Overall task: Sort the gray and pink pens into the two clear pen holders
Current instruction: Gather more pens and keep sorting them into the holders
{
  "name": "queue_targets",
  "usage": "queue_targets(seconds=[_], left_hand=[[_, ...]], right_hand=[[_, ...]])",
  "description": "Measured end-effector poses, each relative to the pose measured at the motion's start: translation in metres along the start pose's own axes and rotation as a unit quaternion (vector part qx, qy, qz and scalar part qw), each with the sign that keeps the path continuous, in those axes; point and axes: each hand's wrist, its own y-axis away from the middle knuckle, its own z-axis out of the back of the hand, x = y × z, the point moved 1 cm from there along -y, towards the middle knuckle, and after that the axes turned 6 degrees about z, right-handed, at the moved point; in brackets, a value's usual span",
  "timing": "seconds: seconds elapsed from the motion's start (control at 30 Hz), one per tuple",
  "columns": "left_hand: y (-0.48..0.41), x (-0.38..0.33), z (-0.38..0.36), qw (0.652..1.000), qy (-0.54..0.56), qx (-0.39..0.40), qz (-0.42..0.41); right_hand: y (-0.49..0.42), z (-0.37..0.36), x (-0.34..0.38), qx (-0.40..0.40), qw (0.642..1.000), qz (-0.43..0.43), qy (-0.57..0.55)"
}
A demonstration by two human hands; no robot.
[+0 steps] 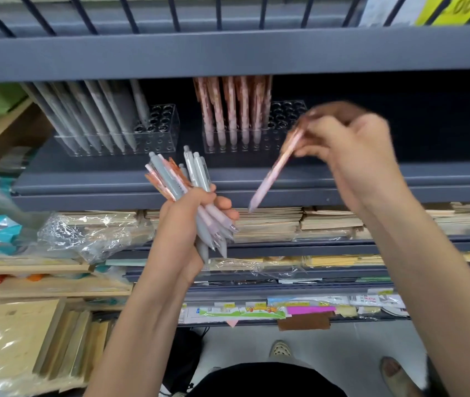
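On a gray shelf [256, 179] stand two clear holders [159, 130]; the left hand [188, 213] clenches a pen bundle [182, 179], the right hand [351, 150] pinches a pink pen [273, 173].

So the dark gray metal shelf [256, 193] runs across the middle of the frame, with a railing of dark bars [130, 12] along the top and a yellow price sign [454, 8] in the upper right corner. Under the shelf, center right, there are stacks of tan notebooks [328, 222], and crinkly clear plastic wrap [84, 236] sits center left. Lower left is a wooden rack [50, 285] with cream paper packs [7, 345]. A bright pink label [309, 310] sits on the bottom shelf edge, lower center.
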Motion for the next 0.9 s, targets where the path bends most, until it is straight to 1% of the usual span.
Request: queue_targets(seconds=[0.07,0.13,0.17,0.23,0.33,0.47,0.57,0.6,0.63,0.67,0.7,0.73,0.9], left_hand=[[0.002,0.000,-0.001,1.000,-0.022,0.009,-0.015],[0.003,0.001,-0.002,0.999,-0.035,0.018,-0.026],[0.004,0.001,-0.004,0.999,-0.039,0.022,-0.030],[0.005,0.001,-0.006,0.998,-0.046,0.026,-0.033],[0.008,0.001,-0.007,0.997,-0.063,0.032,-0.041],[0.009,0.001,-0.004,0.997,-0.068,0.018,-0.042],[0.010,0.000,-0.001,0.997,-0.065,0.014,-0.043],[0.010,0.000,0.000,0.997,-0.061,0.013,-0.043],[0.010,0.000,0.001,0.997,-0.056,0.012,-0.042],[0.010,-0.001,0.003,0.998,-0.053,0.011,-0.039],[0.010,-0.001,0.004,0.998,-0.049,0.008,-0.037],[0.010,-0.001,0.005,0.998,-0.045,0.004,-0.035],[0.010,0.000,0.016,0.999,-0.026,-0.034,-0.010]], right_hand=[[-0.010,0.012,0.003,-0.105,0.992,0.045,-0.048],[-0.019,0.021,0.004,-0.178,0.978,0.089,-0.069],[-0.022,0.024,0.004,-0.200,0.971,0.110,-0.072],[-0.026,0.024,0.004,-0.214,0.964,0.142,-0.072],[-0.030,0.019,0.003,-0.187,0.966,0.167,-0.061],[-0.040,0.007,0.002,-0.155,0.971,0.177,0.039],[-0.053,-0.001,0.001,-0.127,0.977,0.157,0.071],[-0.060,-0.003,0.000,-0.111,0.976,0.144,0.122],[-0.065,-0.005,-0.001,-0.092,0.963,0.134,0.215],[-0.070,-0.007,-0.003,-0.062,0.949,0.124,0.283],[-0.073,-0.010,-0.003,-0.046,0.939,0.127,0.317],[-0.075,-0.014,-0.003,-0.027,0.936,0.117,0.330],[-0.079,-0.022,-0.001,-0.021,0.930,0.068,0.360]])
